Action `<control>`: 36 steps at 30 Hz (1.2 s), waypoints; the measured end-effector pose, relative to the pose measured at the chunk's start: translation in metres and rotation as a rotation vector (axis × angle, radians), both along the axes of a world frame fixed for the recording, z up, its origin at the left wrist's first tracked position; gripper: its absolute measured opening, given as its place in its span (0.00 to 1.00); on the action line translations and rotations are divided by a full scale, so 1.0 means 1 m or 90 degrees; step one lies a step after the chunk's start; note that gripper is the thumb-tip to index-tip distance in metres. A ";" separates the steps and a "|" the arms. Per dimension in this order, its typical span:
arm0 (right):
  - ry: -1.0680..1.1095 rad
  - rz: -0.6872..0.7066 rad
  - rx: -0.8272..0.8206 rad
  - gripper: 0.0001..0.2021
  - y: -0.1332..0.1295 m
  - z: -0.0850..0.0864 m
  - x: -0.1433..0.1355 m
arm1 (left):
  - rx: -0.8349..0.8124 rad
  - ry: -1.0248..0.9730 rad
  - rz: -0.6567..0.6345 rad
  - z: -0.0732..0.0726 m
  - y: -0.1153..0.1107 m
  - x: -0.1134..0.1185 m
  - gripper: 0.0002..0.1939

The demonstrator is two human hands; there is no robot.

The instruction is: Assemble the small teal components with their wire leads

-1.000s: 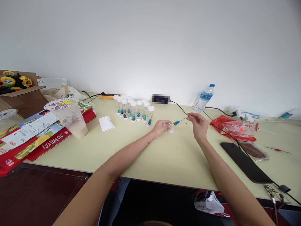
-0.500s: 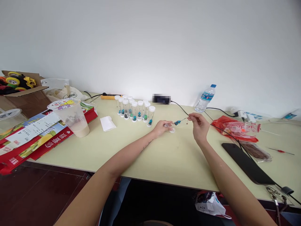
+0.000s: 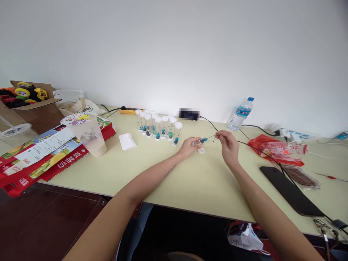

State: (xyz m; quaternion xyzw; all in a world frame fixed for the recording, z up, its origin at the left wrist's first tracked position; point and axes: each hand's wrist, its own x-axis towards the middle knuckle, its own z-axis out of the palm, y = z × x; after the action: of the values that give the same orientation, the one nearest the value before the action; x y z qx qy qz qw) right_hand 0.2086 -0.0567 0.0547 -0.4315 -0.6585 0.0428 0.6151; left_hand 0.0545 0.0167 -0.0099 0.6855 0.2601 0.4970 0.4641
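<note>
My left hand [image 3: 189,146] is closed around a small clear tube lying on its side, mostly hidden by the fingers. My right hand [image 3: 228,145] pinches the end of a thin dark wire, from which a tiny bead hangs. At the wire's other end a small teal figure [image 3: 203,140] sits at the tube's mouth; I cannot tell how far inside it is. On the table just below the left fingers lies a round white cap [image 3: 201,150]. Further left stand several clear tubes [image 3: 177,135] with white caps, holding similar teal, green or dark pieces on wires.
A water bottle [image 3: 241,114] stands by the wall. To the right are a red plastic bag [image 3: 272,148], a black phone [image 3: 290,190] and cables. Leftward are a folded white paper [image 3: 127,141], a drink cup [image 3: 91,137], red packaging [image 3: 70,159] and a toy-filled carton [image 3: 40,116].
My right hand has moved slightly left, bringing the teal figure closer to the tube in my left hand. The view has turned a little left.
</note>
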 end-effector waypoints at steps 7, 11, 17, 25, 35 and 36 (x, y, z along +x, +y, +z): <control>-0.071 -0.075 -0.039 0.16 0.001 -0.003 0.005 | 0.019 -0.020 0.059 0.003 -0.002 -0.001 0.17; -0.186 -0.110 -0.016 0.17 0.001 -0.004 0.006 | 0.010 -0.045 0.096 -0.003 0.004 0.000 0.18; -0.285 -0.178 -0.004 0.16 0.003 -0.008 0.004 | 0.005 -0.048 0.096 -0.009 0.010 0.001 0.18; -0.284 -0.204 -0.042 0.16 0.004 -0.011 0.003 | -0.014 -0.065 0.117 -0.008 0.010 0.001 0.20; -0.085 0.115 -0.445 0.23 0.000 -0.006 0.001 | 0.032 -0.007 0.212 -0.010 0.013 -0.004 0.19; -0.067 0.146 -0.476 0.23 0.000 -0.006 0.000 | 0.050 0.009 0.220 -0.009 0.012 -0.005 0.19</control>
State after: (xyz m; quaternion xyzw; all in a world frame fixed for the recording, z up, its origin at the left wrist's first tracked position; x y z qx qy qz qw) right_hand 0.2090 -0.0568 0.0484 -0.5507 -0.6724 0.3259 0.3721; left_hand 0.0496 0.0291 -0.0185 0.6517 0.3575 0.5744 0.3428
